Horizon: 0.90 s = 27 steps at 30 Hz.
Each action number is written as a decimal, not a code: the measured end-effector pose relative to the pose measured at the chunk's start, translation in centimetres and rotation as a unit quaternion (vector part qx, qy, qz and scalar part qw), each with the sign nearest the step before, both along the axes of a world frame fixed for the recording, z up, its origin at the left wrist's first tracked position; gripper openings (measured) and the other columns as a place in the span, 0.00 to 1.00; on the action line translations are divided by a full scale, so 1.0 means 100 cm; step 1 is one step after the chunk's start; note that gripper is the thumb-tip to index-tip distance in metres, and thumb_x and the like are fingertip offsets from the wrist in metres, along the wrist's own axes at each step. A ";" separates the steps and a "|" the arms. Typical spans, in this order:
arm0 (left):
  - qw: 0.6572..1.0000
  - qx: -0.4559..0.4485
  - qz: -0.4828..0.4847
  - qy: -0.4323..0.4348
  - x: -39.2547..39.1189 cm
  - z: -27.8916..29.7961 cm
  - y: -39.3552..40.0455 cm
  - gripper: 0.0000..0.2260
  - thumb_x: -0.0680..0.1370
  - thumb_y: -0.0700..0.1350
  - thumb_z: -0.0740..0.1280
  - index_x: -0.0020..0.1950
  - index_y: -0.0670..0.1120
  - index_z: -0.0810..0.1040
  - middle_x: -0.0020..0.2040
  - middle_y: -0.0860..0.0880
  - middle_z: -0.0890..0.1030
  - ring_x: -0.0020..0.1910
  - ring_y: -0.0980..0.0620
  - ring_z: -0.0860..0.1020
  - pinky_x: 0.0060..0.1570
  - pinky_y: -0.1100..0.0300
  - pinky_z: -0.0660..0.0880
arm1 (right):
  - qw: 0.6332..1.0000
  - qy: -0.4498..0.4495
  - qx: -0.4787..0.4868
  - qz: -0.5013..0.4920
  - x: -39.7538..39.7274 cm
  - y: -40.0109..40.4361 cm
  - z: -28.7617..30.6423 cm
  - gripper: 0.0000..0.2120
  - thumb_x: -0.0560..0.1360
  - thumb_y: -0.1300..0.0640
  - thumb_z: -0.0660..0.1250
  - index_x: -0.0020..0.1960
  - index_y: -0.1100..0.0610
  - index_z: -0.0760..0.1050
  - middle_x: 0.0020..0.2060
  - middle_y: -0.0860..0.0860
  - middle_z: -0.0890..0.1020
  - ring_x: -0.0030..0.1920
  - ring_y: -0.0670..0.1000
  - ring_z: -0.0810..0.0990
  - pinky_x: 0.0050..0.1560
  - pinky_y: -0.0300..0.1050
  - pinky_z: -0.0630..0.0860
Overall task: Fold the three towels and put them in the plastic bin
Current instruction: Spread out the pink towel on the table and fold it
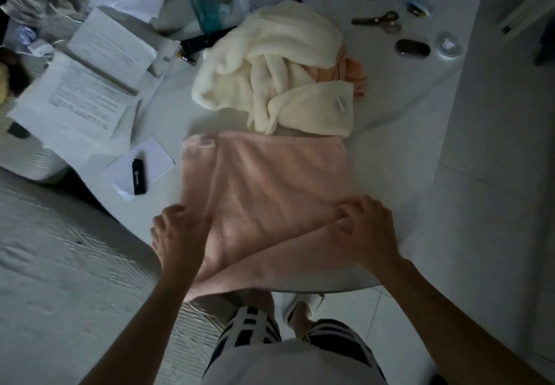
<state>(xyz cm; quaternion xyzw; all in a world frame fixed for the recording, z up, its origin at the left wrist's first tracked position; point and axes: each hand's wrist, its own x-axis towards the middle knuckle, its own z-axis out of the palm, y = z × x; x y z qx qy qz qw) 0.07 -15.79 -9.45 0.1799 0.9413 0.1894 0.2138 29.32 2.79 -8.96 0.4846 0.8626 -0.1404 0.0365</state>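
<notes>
1. Head view: a pink towel (270,186) is lying spread flat on the white table (399,156), its near edge hanging over the table's rim toward the person.
2. The left hand (177,234) is gripping the towel's near-left edge, fingers curled around the fabric.
3. The right hand (365,228) is pinching a raised fold of the same towel at its near-right side, fingers curled into the cloth.
4. A cream towel (270,66) is lying crumpled just beyond the pink one, touching its far edge, with a small label showing on its right corner.
5. An orange towel (351,75) is peeking out from under the cream towel on the right.
6. Papers (90,84) are sitting piled at the left of the table, and a small black device (138,172) is resting on a white notepad (141,165) near the pink towel's left edge.
7. Scissors (381,21) are lying at the far right of the table, well apart from the towels.
</notes>
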 end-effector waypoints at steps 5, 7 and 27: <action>0.956 0.060 0.218 -0.186 0.038 -0.005 -0.077 0.19 0.71 0.51 0.77 0.49 0.38 0.77 0.45 0.41 0.80 0.46 0.39 0.79 0.42 0.50 0.76 | 0.981 0.010 -0.151 -0.122 0.029 -0.014 0.002 0.17 0.76 0.41 0.65 0.56 0.54 0.76 0.47 0.52 0.84 0.49 0.58 0.82 0.55 0.53 0.74; 0.958 0.067 0.201 -0.195 0.050 -0.002 -0.086 0.13 0.73 0.48 0.75 0.44 0.38 0.80 0.36 0.42 0.81 0.38 0.40 0.80 0.32 0.57 0.73 | 0.966 0.094 -0.189 -0.152 0.037 -0.011 0.006 0.12 0.77 0.49 0.66 0.54 0.56 0.78 0.45 0.54 0.84 0.49 0.58 0.81 0.50 0.51 0.75; 0.913 0.211 0.271 -0.220 0.174 -0.009 -0.115 0.12 0.66 0.47 0.61 0.40 0.41 0.79 0.37 0.37 0.78 0.39 0.45 0.74 0.40 0.53 0.68 | 0.900 0.198 -0.279 -0.272 0.129 -0.016 0.008 0.12 0.70 0.41 0.66 0.48 0.48 0.75 0.41 0.45 0.80 0.42 0.48 0.78 0.39 0.45 0.73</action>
